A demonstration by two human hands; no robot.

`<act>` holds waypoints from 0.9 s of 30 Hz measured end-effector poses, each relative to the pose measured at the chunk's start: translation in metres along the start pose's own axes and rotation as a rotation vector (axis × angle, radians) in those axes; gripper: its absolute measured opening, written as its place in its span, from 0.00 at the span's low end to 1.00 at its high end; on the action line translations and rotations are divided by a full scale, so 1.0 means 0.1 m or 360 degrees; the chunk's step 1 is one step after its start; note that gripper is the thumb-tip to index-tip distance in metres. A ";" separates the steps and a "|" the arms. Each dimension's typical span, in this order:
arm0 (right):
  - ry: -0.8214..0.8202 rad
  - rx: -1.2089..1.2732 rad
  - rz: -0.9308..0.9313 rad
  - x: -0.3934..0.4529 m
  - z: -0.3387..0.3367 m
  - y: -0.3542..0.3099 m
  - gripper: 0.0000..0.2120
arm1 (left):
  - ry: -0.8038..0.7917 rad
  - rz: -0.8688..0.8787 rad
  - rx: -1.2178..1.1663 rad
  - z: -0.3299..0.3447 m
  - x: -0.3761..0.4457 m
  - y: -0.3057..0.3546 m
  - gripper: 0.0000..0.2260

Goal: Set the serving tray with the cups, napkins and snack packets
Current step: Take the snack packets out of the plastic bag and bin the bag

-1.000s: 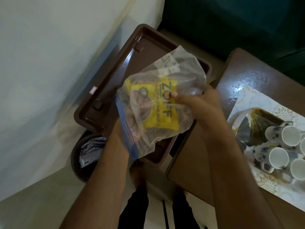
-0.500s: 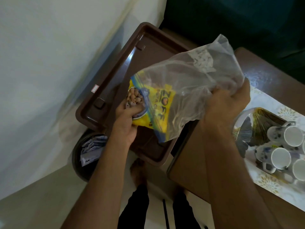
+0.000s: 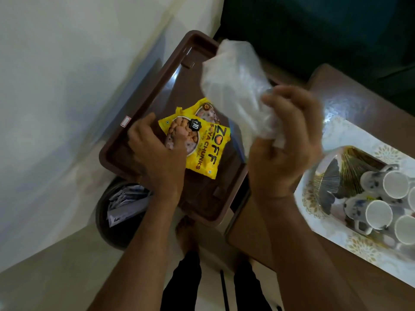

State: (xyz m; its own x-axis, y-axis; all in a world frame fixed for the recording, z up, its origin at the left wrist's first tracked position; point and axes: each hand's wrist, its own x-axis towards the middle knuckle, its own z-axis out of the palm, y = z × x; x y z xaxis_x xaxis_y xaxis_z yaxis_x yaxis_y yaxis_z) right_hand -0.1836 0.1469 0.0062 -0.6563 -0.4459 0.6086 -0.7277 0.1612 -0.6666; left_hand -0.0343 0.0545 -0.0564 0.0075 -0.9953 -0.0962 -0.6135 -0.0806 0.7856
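Note:
My left hand (image 3: 155, 153) grips yellow soya chunk snack packets (image 3: 202, 144) low over the brown serving tray (image 3: 143, 104); I cannot tell whether they touch its floor. A second packet (image 3: 205, 112) peeks out behind the front one. My right hand (image 3: 285, 140) is closed on a crumpled clear plastic bag (image 3: 233, 86), held up above the tray's right side. White cups with blue flowers (image 3: 379, 212) stand grouped at the right on a patterned white cloth (image 3: 363, 248), next to a gold and grey fan-shaped holder (image 3: 341, 176).
The cloth lies on a brown wooden table (image 3: 258, 232) to the right of the tray. A round dark bin (image 3: 112, 221) holding papers stands on the floor below the tray's near corner. A pale wall runs along the left. A dark green sofa (image 3: 314, 25) fills the top.
The packets came out of the plastic bag. My left hand lowered them toward the tray while my right hand lifted the emptied bag up and crumpled it.

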 end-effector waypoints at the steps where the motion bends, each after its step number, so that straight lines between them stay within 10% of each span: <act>1: -0.0085 0.0035 -0.0037 -0.09 0.07 -0.06 0.17 | 0.0076 0.0019 -0.0176 -0.04 0.01 0.06 0.17; 3: -0.0325 0.0032 -0.0245 -0.33 0.19 -0.22 0.16 | -0.0135 -0.0211 -0.0686 -0.12 0.10 0.15 0.07; 7: -0.0835 0.0101 -0.0333 -0.67 0.10 -0.20 0.15 | -0.1054 -0.1122 -0.1556 -0.35 0.31 0.16 0.26; 13: -0.1472 0.0280 -0.0315 -0.83 -0.14 -0.04 0.24 | -0.1222 -0.0705 -0.1217 -0.55 0.57 -0.04 0.11; 16: -0.1270 0.0400 -0.0174 -0.85 -0.13 -0.03 0.18 | -0.1439 -0.0591 -0.0879 -0.55 0.57 -0.15 0.14; 21: -0.0445 -0.0106 0.0782 -0.69 -0.10 -0.09 0.14 | -0.1198 -0.0679 -0.1109 -0.57 0.39 -0.18 0.19; 27: -0.0653 0.0559 0.2043 -0.40 -0.24 -0.07 0.25 | -0.1190 -0.0791 -0.1498 -0.68 0.18 -0.19 0.23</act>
State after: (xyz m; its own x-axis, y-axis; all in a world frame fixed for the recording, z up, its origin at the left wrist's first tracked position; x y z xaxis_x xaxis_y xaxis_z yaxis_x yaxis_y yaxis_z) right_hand -0.1573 0.1853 -0.0034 -0.6707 -0.3896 -0.6312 0.4593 0.4500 -0.7658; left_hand 0.0315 0.0347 -0.0317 -0.5539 -0.6022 -0.5749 0.1162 -0.7397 0.6628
